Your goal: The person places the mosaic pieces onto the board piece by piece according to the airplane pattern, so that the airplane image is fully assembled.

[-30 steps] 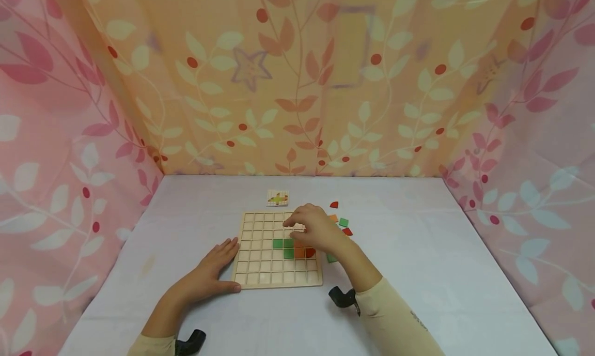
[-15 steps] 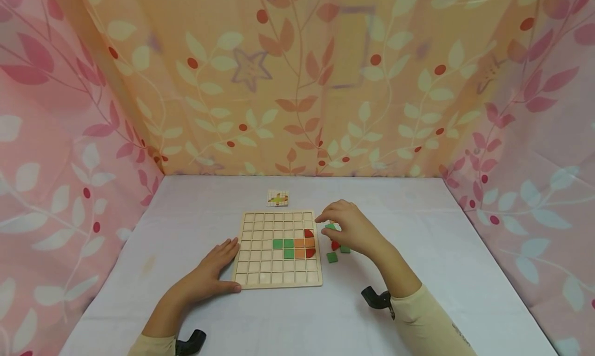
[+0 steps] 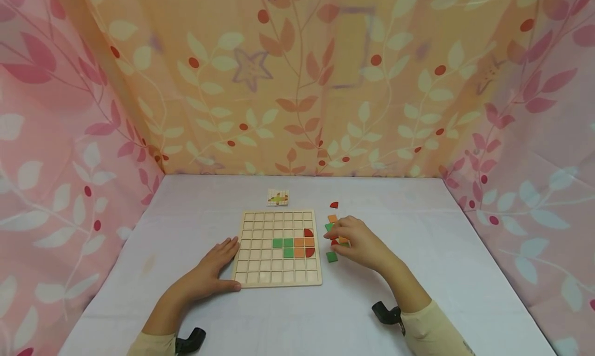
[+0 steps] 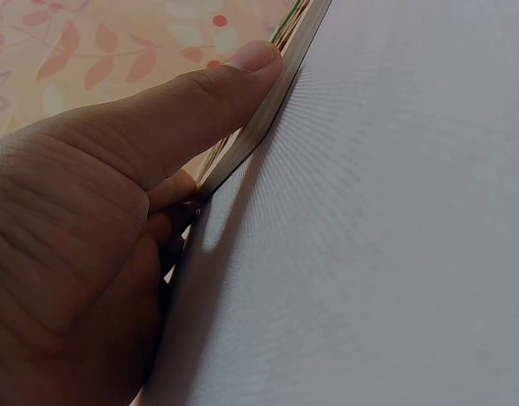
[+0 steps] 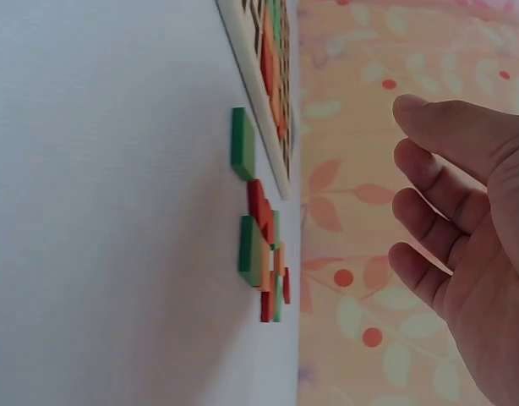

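At the board's near-left corner, we have the left hand, thumb laid on the rim, straight fingers along the left edge, bracing it rather than wrapped round it! The wooden board lies flat mid-table, short of the white table's far edge, with green, orange and red pieces seated toward its right edge. Off that right edge, the right hand hovers over the loose pieces, fingers loosely bent, thumb apart, nothing held! Nearest the board lies a green tile; a red quarter piece sits alone toward the table's far edge, and a picture card rests beyond the board's far edge.

Trouble? Those pieces are crowded, so a careless pinch could nudge a neighbour or take two; a slackened left hand could let the board slide under a push.

Over to the cameras: from the head, the right hand covers part of the cluster, while the right wrist view shows clear air between thumb and fingers. Only the left wrist view shows the thumb tip against the board's side, up close!
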A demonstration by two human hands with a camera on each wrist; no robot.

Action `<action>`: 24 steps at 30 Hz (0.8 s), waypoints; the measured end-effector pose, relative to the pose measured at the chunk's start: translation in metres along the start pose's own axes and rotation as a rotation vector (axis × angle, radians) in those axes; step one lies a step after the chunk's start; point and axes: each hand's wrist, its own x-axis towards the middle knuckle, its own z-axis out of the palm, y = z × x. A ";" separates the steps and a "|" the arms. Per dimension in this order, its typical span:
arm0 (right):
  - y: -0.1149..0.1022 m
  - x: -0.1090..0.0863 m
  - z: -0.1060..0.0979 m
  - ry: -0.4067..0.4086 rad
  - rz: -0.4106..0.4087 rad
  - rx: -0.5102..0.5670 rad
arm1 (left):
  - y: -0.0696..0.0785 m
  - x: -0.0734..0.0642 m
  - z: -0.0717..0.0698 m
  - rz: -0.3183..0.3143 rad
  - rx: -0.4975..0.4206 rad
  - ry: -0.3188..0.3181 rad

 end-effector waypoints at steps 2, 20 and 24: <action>0.003 -0.002 0.004 -0.004 -0.001 0.004 | 0.000 0.001 0.000 0.000 -0.005 -0.001; 0.027 -0.002 0.029 -0.069 0.003 -0.019 | 0.000 -0.001 -0.002 0.027 -0.003 0.004; 0.031 -0.004 0.031 -0.073 -0.033 -0.022 | 0.000 -0.001 -0.003 0.026 -0.004 0.005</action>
